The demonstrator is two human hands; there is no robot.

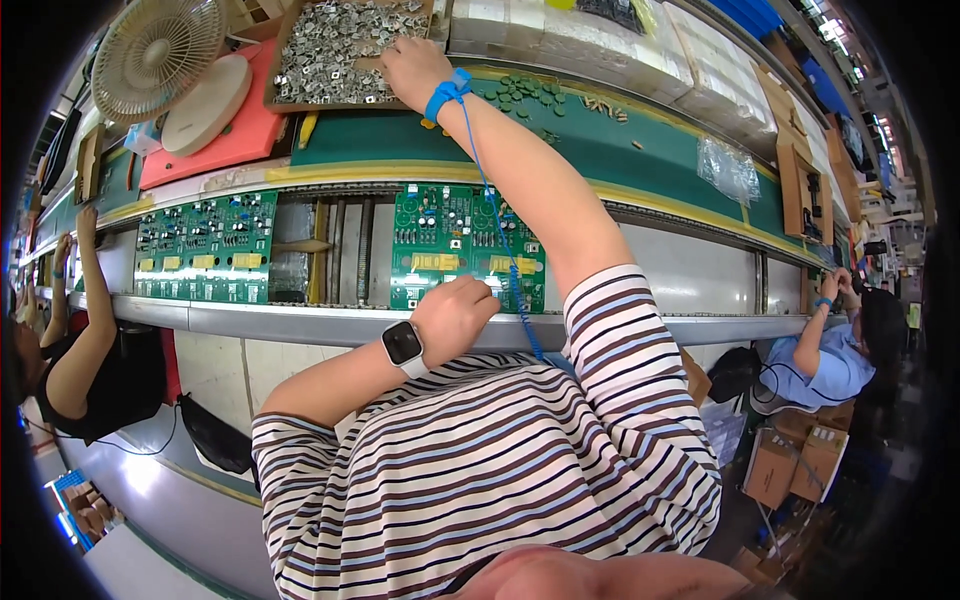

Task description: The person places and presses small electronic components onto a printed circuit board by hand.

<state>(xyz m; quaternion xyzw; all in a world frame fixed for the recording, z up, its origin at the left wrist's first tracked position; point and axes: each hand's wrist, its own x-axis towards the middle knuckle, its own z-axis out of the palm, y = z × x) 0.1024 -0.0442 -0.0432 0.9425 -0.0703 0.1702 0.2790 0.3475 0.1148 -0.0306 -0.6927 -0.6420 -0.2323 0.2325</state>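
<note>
A: Circuit board [467,246], green, lies flat on the conveyor line, directly in front of the person, just beyond the grey front rail [330,322]. Yellow blocks sit in a row along its near half.

B: Left hand [455,316]?

A: It rests at the board's near edge, fingers curled in toward the palm. Cannot tell whether anything is pinched in them. A white watch [403,345] is on that wrist.

B: Right hand [412,62]?

A: Stretched far forward into a cardboard tray [284,70] full of small silvery metal parts [335,45]. Fingers bent down among the parts, tips hidden, so the grip cannot be read. A blue wrist strap [447,93] circles that wrist, and a blue coiled cord [500,215] runs from it back across the board.

B: Surroundings?

A: A second green board [207,247] lies to the left on the same line, with a gap of bare rollers between the two. Behind the line is a green mat [600,150] with small dark green discs [520,92] scattered near the right forearm. A white fan [155,52] stands at the far left over a red pad [235,130]. Other workers sit at both ends of the line.
</note>
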